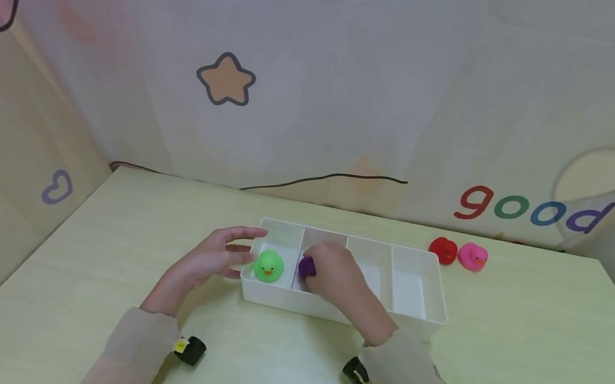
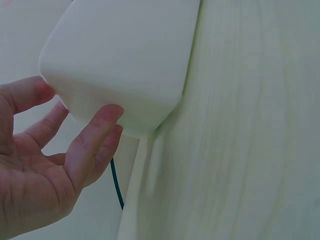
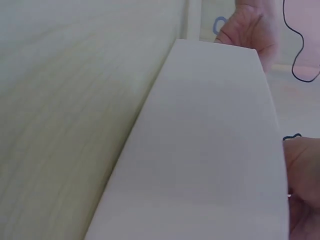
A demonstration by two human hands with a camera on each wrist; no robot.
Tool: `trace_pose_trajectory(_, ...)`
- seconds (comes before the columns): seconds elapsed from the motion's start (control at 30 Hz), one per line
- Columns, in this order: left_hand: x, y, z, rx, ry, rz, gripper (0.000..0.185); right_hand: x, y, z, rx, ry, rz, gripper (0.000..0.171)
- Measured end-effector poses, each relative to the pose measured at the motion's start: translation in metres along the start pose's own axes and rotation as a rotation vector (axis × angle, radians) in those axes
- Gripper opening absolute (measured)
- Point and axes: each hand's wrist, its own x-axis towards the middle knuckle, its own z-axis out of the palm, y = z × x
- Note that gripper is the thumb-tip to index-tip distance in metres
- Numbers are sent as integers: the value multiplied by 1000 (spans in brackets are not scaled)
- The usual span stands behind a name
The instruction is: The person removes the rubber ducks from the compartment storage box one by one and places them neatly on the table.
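Beige sleeves are entering from the bottom centre of the head view, each wrist carrying a small black camera unit. The left hand (image 1: pixel 209 258) is lying left of centre, fingers spread and nearly straight, fingertips touching the left end wall of the white tray (image 1: pixel 424 318). In the left wrist view the left hand (image 2: pixel 47 165) is occupying the lower left, and its fingers (image 2: pixel 97 132) are resting straight against the tray's rounded corner (image 2: pixel 120 55), with the thumb on the other side of that corner.

The right hand (image 1: pixel 338 275) is reaching over the near wall at frame centre, fingers curled round the purple duck (image 1: pixel 306 267) inside the second compartment from the left. Whether the duck is touching the compartment floor cannot be told. The right wrist view is showing mostly the tray's outer wall (image 3: pixel 210 150); the right fingers themselves are barely visible there.

The green duck (image 1: pixel 269 266) is sitting upright in the leftmost compartment, just beside the purple duck, with a divider between them. The two right compartments are showing only white floor.

Farther back, right of centre, the red duck (image 1: pixel 443 250) and the pink duck (image 1: pixel 473 256) are standing on the pale green table (image 1: pixel 527 354), touching each other, beyond the tray's far right corner.
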Motion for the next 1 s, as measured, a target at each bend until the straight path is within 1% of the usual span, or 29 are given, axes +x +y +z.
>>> trace_pose_trajectory(0.13,0,-1,0,5,3,0,47,-4,4,-4,61,66,-14,14)
trace_pose_trajectory(0.3,0,-1,0,8,3,-4,47,-11,12,-11,117,141,-43,25)
trace_pose_trajectory(0.53,0,-1,0,-14,-14,9,47,-20,23,-23,260,188,-66,31)
trace_pose_trajectory(0.67,0,-2,-1,-17,-22,17,47,-25,29,-31,292,221,-73,33)
trace_pose_trajectory(0.8,0,-2,-1,-14,-25,21,47,-30,35,-41,306,240,-48,34)
trace_pose_trajectory(1.0,0,-2,-1,-14,-34,28,48,-39,47,-56,347,240,29,35)
